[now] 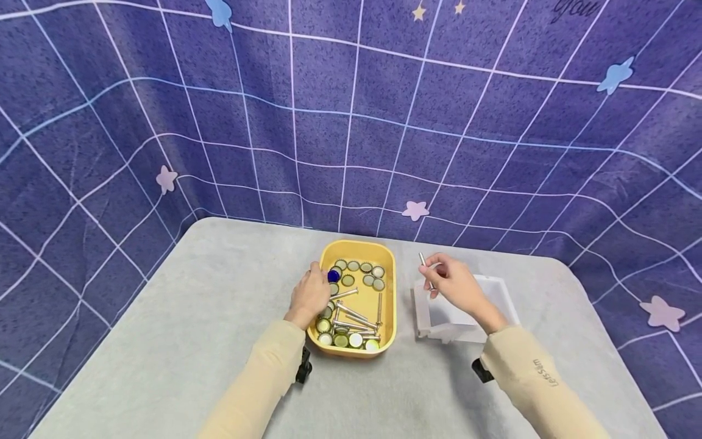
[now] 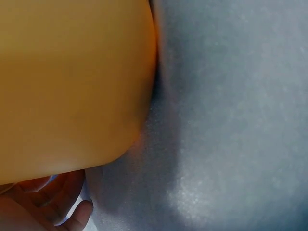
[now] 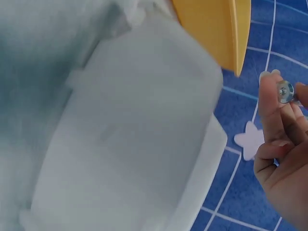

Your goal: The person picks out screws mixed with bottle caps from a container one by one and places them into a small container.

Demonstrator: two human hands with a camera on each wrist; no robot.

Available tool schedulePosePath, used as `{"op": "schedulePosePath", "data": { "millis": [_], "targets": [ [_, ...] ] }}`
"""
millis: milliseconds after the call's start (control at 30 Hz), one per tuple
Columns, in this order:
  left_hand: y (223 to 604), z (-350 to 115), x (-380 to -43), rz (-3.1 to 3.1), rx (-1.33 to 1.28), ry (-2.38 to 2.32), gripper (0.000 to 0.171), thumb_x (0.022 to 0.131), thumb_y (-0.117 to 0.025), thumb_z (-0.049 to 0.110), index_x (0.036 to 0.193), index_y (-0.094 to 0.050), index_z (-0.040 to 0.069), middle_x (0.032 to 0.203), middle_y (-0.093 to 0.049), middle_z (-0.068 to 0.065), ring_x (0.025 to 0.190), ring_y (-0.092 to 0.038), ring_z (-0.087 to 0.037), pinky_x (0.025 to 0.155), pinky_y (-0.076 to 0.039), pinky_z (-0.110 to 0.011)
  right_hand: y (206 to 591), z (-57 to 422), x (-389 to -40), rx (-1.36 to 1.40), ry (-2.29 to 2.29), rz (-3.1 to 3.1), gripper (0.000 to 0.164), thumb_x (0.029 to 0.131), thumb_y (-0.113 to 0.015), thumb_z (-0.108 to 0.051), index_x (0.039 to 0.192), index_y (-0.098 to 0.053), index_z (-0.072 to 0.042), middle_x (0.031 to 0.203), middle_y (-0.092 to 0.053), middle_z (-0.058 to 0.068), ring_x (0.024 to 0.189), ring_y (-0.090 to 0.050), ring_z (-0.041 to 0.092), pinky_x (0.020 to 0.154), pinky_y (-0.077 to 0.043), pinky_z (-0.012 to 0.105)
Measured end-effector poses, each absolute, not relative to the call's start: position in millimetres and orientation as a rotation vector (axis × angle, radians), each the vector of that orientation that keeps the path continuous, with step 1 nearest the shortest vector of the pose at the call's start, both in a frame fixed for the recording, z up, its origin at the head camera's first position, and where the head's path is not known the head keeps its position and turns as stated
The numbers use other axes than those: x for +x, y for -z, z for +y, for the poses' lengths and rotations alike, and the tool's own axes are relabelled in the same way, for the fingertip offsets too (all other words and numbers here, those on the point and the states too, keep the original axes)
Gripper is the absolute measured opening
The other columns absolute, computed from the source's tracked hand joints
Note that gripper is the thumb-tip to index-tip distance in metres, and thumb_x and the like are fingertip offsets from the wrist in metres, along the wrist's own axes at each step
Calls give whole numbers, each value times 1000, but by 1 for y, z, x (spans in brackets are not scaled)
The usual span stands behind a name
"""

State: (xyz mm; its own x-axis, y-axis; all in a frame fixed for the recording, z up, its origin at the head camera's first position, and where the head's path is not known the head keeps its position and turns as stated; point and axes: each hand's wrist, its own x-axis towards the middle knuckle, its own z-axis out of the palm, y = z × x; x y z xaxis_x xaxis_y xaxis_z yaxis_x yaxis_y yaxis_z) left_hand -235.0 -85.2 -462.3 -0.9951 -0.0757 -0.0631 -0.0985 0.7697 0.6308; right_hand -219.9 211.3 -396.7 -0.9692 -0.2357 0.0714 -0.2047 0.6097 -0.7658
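Observation:
In the head view, a yellow bin [image 1: 387, 256] on the table holds several bottle caps [image 1: 348, 280] and several long metal screws [image 1: 351, 313]. My left hand [image 1: 310, 296] grips the bin's left rim beside a dark blue cap [image 1: 333, 276]; the left wrist view shows curled fingers [image 2: 57, 197] against the bin's outer wall [image 2: 72, 96]. To the right, my right hand [image 1: 452, 281] pinches one metal screw [image 1: 421, 258] between thumb and fingertips, over the near-left part of a white container [image 1: 425, 314]. The right wrist view shows the screw's round head [image 3: 285, 91] end-on.
The grey table [image 1: 164, 317] carries both containers, the yellow bin in the middle and the white one to its right. Behind them hangs a blue curtain [image 1: 263, 122] with a grid and stars. Part of the white container is hidden under the right hand and forearm.

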Motion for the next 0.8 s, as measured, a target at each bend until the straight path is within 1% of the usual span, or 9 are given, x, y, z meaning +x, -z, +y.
{"op": "schedulePosePath", "data": {
  "millis": [100, 200, 267, 400, 600, 700, 800],
  "targets": [
    [463, -85, -235, 2926, -143, -1046, 38, 107, -29, 28, 129, -44, 1, 110, -62, -22, 105, -63, -41, 92, -49, -54, 392, 220, -218, -357, 1239, 2843, 22, 99, -61, -22, 104, -59, -1, 67, -69, 12, 55, -68, 28, 52, -49, 25],
    [463, -85, -235, 2927, -141, -1051, 37, 107, -29, 28, 128, -45, 1, 110, -62, -22, 105, -64, -41, 92, -49, -54, 389, 228, -217, -353, 1143, 2889, 21, 98, -60, -21, 103, -58, -1, 65, -70, 9, 52, -68, 25, 53, -44, 23],
    [463, -85, -235, 2927, -142, -1051, 37, 107, -30, 28, 128, -45, 1, 110, -63, -22, 105, -64, -41, 92, -49, -54, 387, 233, -216, -356, 1092, 2900, 21, 99, -60, -22, 103, -58, -1, 65, -70, 11, 52, -67, 23, 55, -43, 23],
    [462, -85, -235, 2930, -142, -1042, 37, 107, -30, 28, 128, -45, 1, 110, -63, -22, 105, -64, -41, 91, -49, -54, 386, 243, -216, -366, 1006, 2897, 22, 99, -60, -23, 103, -58, -1, 66, -70, 11, 51, -66, 21, 59, -45, 24],
    [461, -86, -235, 2935, -141, -1039, 37, 107, -29, 27, 129, -44, 1, 111, -63, -22, 106, -64, -41, 92, -49, -54, 387, 254, -216, -387, 910, 2878, 21, 98, -61, -24, 100, -60, -3, 64, -70, 10, 51, -67, 23, 67, -49, 29],
    [461, -86, -235, 2936, -142, -1036, 37, 107, -29, 28, 129, -44, 1, 110, -63, -22, 106, -64, -41, 91, -49, -54, 387, 259, -215, -403, 863, 2876, 20, 98, -61, -23, 99, -60, -3, 63, -69, 9, 50, -66, 22, 64, -49, 30],
    [462, -85, -235, 2936, -141, -1032, 37, 107, -29, 28, 127, -44, 1, 109, -63, -21, 105, -64, -41, 90, -50, -53, 387, 263, -214, -427, 813, 2884, 17, 97, -62, -21, 97, -61, -4, 61, -67, 4, 48, -64, 18, 61, -47, 29]
  ]
}}
